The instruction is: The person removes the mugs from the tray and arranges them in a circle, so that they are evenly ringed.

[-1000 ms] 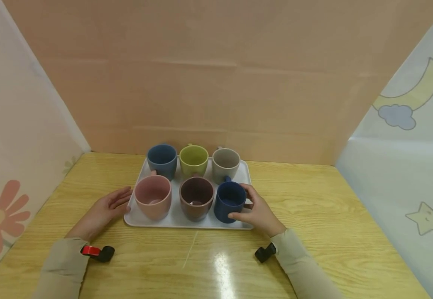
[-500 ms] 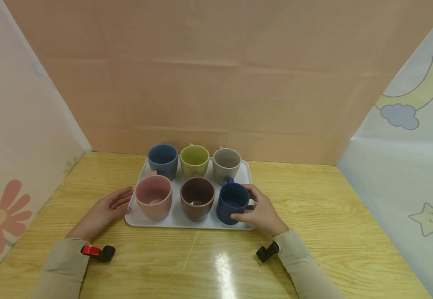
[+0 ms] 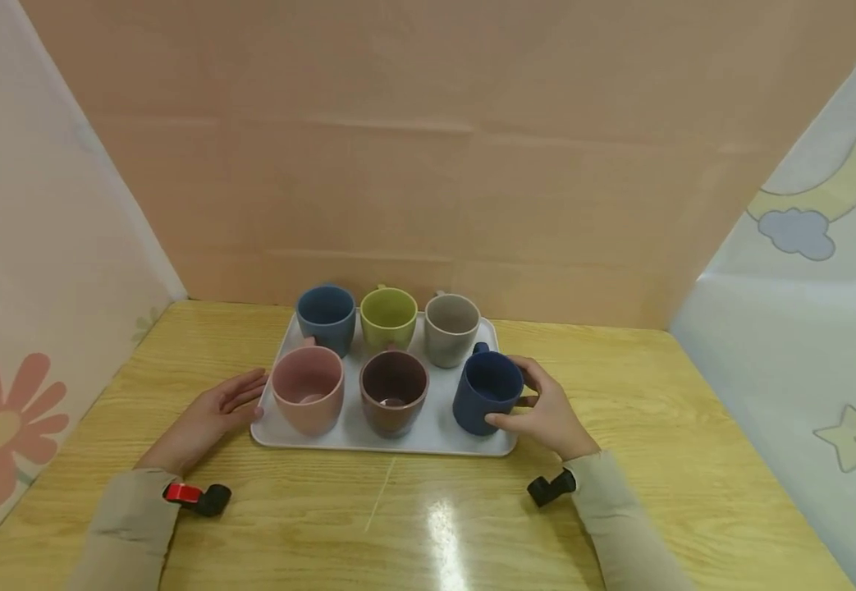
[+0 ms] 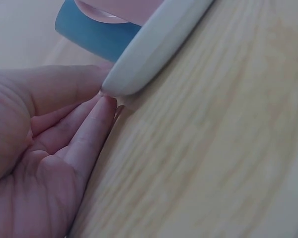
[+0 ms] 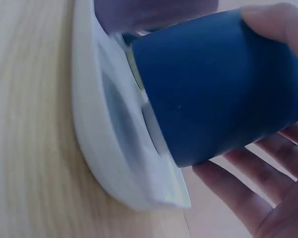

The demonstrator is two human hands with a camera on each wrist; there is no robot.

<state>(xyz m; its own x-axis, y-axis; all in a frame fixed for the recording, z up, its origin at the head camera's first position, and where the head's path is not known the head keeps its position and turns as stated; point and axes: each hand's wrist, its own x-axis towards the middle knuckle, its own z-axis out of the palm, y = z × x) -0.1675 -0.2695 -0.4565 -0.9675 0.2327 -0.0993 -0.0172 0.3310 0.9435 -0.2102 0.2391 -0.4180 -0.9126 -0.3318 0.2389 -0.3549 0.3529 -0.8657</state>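
Note:
My right hand grips a dark blue mug round its right side, thumb in front and fingers behind. In the right wrist view the blue mug is tilted and its base is off the white tray. My left hand is at the left edge of the tray. The left wrist view has the thumb and fingertips of my left hand pinching the tray's rim. On the tray, a pink mug is nearest that hand, and a brown mug stands in the middle of the front row.
Along the tray's back row stand a teal-blue mug, a green mug and a grey mug. The wooden table meets a tan back panel just behind the tray, with patterned panels at both sides.
My right hand has moved right with the dark blue mug, widening the gap to the brown mug and lifting and tilting it. My left hand has stayed at the tray's edge.

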